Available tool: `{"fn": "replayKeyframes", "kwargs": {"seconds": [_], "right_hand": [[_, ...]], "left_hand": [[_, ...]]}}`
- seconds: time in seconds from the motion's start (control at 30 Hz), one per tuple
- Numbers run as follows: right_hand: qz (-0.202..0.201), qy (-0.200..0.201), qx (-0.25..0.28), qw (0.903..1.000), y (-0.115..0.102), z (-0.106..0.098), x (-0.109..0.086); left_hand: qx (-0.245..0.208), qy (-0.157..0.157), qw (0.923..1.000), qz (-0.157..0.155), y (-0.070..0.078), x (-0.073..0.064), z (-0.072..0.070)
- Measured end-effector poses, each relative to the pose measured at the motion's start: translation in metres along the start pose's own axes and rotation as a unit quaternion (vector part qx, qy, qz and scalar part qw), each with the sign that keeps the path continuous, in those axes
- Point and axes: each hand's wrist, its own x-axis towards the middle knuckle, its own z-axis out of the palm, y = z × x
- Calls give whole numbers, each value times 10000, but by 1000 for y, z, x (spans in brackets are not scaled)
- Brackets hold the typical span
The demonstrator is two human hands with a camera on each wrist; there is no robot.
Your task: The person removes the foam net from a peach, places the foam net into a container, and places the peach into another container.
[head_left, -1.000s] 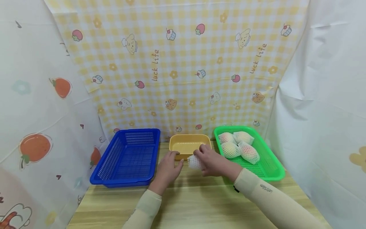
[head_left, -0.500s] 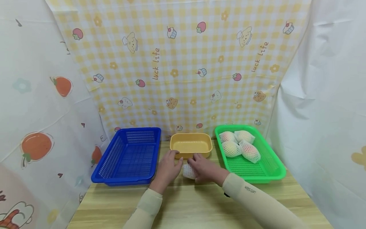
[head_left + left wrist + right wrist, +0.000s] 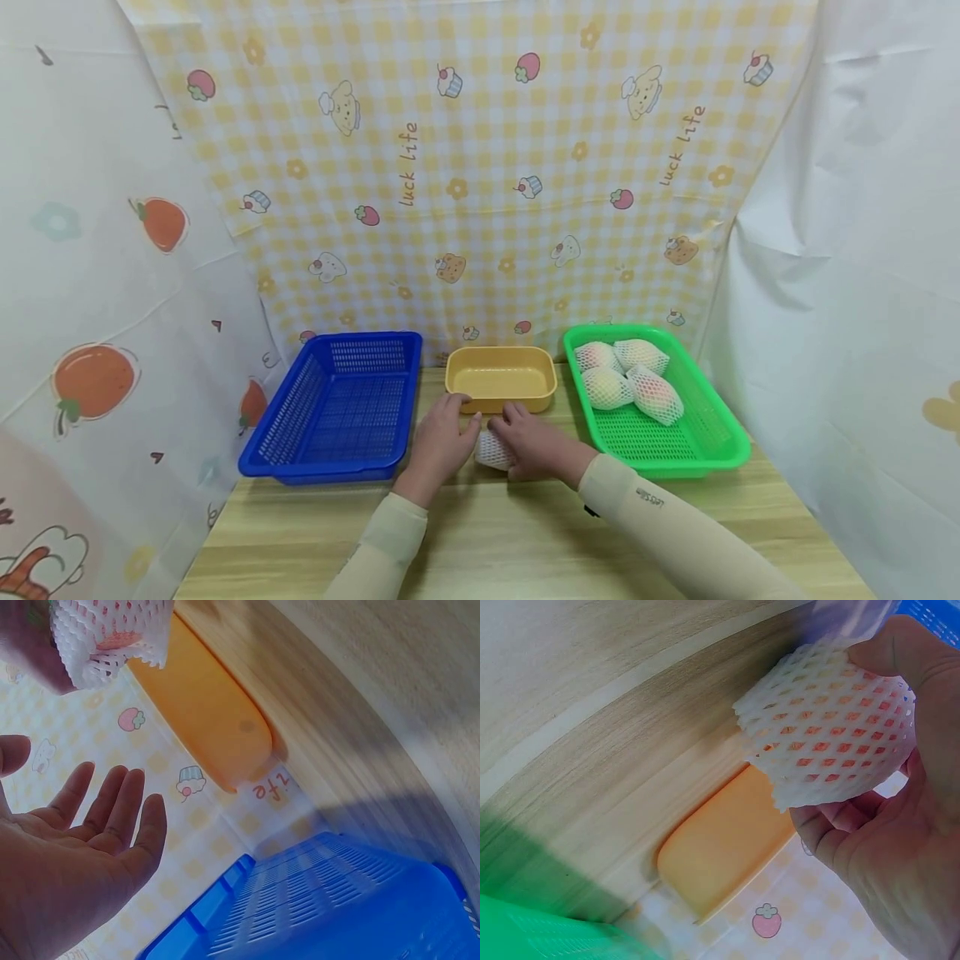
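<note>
Both hands are above the wooden table [image 3: 525,542]: the right hand [image 3: 538,446] holds a foam-netted fruit [image 3: 492,451] between thumb and curled fingers, while the left hand [image 3: 441,440] is spread, palm turned toward it, fingers slightly bent. In the left wrist view a gap shows between the left hand and the fruit. From the head view, where the left fingertips overlap the near rim of the yellow container [image 3: 501,382], I cannot tell whether they touch it.

The held fruit is just in front of that container. White mesh covers much of its skin, with reddish patches showing through the holes, so its kind is hard to make out; the right hand hides its right end, and the left wrist view cuts it off at the top. Whether its underside touches the table cannot be told.

Left of the container stands the blue basket [image 3: 352,417]; right of it, the green basket [image 3: 656,448] bears four netted fruits [image 3: 606,388] grouped at its far left, partly overlapping. Both wrist views crop the nearer basket. Lettering on the right sleeve [image 3: 675,525] is too small to read surely.
</note>
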Motion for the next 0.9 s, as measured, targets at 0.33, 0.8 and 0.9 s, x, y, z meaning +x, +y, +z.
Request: {"fn": "replayKeyframes", "kwargs": {"seconds": [0.33, 0.8, 0.9], "right_hand": [[-67, -48, -77, 9999, -4, -7, -2], [-111, 213, 114, 9996, -1, -15, -5], [-23, 238, 340, 9991, 4, -19, -6]], "left_hand": [[-99, -89, 9999, -60, -2, -1, -3], [-169, -51, 9998, -21, 0, -1, -4], [-162, -60, 9998, -50, 0, 0, -5]]}}
